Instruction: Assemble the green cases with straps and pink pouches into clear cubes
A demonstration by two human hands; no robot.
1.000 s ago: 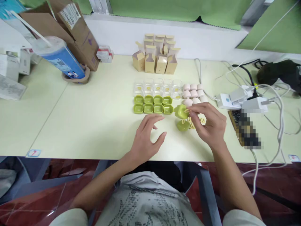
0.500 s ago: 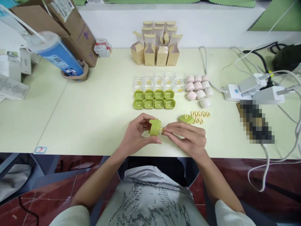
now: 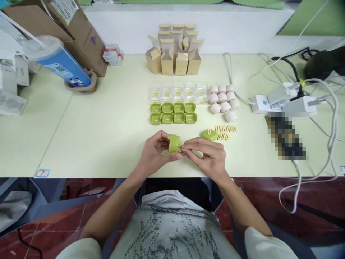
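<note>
Left hand (image 3: 153, 153) grips green cup (image 3: 174, 144) between thumb and fingers, over worktop (image 3: 102, 144); right hand (image 3: 207, 155) pinches small yellow piece (image 3: 180, 147) against it. Likely fitting or adjusting; next move calls for steady left hold, fine right-hand pressure. Nearby: yellow loops (image 3: 225, 128).

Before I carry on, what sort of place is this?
Probably an indoor workstation for small handwork: a pale table holds neat rows of small green cups, with open tan boxes grouped behind them, and the left hand holds a green piece.
</note>
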